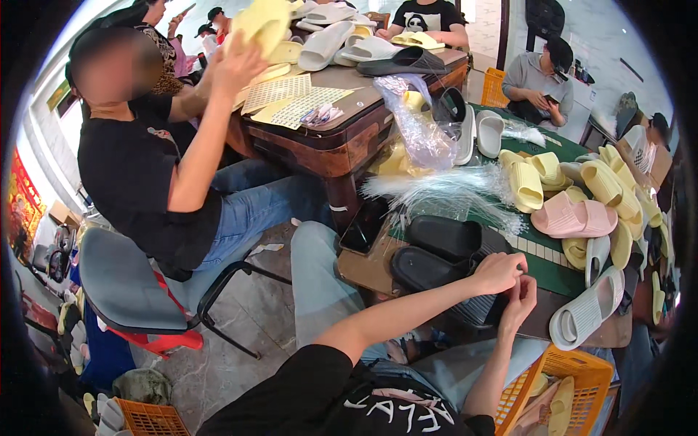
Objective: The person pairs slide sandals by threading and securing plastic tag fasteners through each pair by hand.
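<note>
A pair of black slide sandals lies at the table's near edge; one black sandal (427,267) has its ribbed strap under my hands, with the other black sandal (445,234) just behind it. Above the strap, my left hand (500,273) is closed in a pinch. Close against it, my right hand (518,304) is also closed, fingertips together. Whatever is between the fingers is too small to make out. A spread bunch of thin clear plastic strands (443,190) lies beyond the sandals.
Yellow slides (525,183), a pink slide (574,216) and a grey slide (586,309) are heaped to the right. A phone (365,227) lies left of the black pair. An orange basket (590,367) holds slippers. At left, a seated person (145,163) lifts a yellow slide (263,27).
</note>
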A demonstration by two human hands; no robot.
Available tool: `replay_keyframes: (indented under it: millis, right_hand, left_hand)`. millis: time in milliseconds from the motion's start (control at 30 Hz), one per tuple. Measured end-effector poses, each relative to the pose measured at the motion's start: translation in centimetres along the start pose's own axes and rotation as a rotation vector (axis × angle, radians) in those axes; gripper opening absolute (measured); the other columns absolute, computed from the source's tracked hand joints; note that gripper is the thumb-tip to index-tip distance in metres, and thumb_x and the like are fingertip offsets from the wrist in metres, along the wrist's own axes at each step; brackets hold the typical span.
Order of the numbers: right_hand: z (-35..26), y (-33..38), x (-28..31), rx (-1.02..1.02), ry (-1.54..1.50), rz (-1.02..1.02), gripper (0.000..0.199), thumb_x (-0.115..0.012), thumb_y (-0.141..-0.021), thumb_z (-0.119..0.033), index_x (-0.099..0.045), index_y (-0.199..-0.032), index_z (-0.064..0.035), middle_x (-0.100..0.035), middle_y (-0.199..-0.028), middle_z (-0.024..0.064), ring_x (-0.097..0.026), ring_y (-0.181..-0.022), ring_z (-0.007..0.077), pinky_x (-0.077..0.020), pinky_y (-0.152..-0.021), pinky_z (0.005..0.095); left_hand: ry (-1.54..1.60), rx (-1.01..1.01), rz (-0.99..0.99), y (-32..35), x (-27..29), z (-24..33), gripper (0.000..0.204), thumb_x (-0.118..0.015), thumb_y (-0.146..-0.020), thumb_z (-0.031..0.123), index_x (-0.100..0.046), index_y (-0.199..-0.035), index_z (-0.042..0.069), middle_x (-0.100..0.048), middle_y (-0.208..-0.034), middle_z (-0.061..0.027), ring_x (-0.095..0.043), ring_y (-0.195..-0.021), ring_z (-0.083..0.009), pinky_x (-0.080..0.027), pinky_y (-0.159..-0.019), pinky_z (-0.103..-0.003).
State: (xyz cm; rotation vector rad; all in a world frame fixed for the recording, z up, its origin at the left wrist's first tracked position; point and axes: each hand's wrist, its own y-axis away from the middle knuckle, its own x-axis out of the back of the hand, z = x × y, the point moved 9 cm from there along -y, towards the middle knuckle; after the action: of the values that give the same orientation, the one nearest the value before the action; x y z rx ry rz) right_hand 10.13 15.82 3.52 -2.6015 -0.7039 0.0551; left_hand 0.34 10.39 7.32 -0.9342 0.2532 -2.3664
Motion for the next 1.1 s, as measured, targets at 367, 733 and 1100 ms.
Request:
replay_keyframes:
  millis: [367, 733, 1100]
  right_hand:
    - [2.7, 0.0, 1.1, -0.228, -0.299, 0.099, 0.007, -0.052, -0.088, -0.008, -0.050, -0.082, -0.0034, -0.047, -0.067, -0.0001, -0.045, -0.058, 0.0070, -0.0415, -0.054, 0.0218]
    - [2.2, -0.3, 0.3, -0.244, -0.236, -0.028, 0.009, -0.054, -0.086, -0.008, -0.052, -0.080, -0.0016, -0.049, -0.066, -0.0005, -0.046, -0.058, 0.0071, -0.0403, -0.057, 0.0202]
    - [3.6, 0.0, 2.2, -0.209, -0.317, -0.009, 0.035, -0.043, -0.095, -0.033, -0.059, -0.094, -0.0021, -0.055, -0.074, -0.0004, -0.051, -0.066, 0.0073, -0.0396, -0.060, 0.0185]
  left_hand:
    - [0.038, -0.192, 0.129, 0.8, 2.8, 1.4, 0.021, -0.053, -0.077, 0.002, -0.060, -0.096, 0.001, -0.062, -0.088, -0.0160, -0.058, -0.088, -0.0302, -0.045, -0.078, -0.038]
    - [-0.232, 0.081, -0.116, 8.0, 7.2, -3.3, 0.058, -0.059, -0.069, -0.004, -0.041, -0.125, -0.001, -0.044, -0.115, -0.0158, -0.041, -0.110, -0.0329, -0.038, -0.091, -0.038]
    - [-0.334, -0.112, 0.234, 7.1, 7.2, -1.7, 0.017, -0.047, -0.076, 0.006, -0.053, -0.093, 0.006, -0.049, -0.089, -0.0118, -0.056, -0.080, -0.0334, -0.046, -0.066, -0.041]
